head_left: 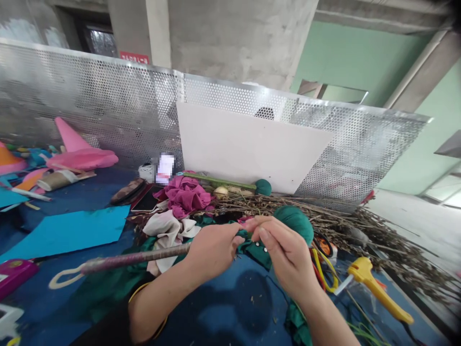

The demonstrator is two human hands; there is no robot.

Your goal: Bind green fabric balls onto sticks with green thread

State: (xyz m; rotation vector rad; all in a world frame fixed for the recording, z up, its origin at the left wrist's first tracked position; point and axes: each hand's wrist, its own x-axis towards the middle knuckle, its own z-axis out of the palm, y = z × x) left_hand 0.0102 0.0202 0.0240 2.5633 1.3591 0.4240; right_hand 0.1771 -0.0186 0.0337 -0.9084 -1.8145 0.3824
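Observation:
My left hand (212, 250) grips a long wrapped stem (118, 262), which ends in a pale loop at the far left. My right hand (286, 257) meets it at the centre, and its fingers pinch a piece of green fabric (257, 252) at the stem's tip. A dark green ball (297, 221) sits just behind my right hand. What lies between my fingertips is hidden.
Magenta cloth (185, 194), cream cloth (165, 230), a bundle of dry twigs (345, 226), a yellow glue gun (378, 288), scissors with yellow handles (324, 269), a cyan sheet (68, 230) and a pink cone (77, 149) lie on the blue table. A perforated metal screen (108, 110) stands behind.

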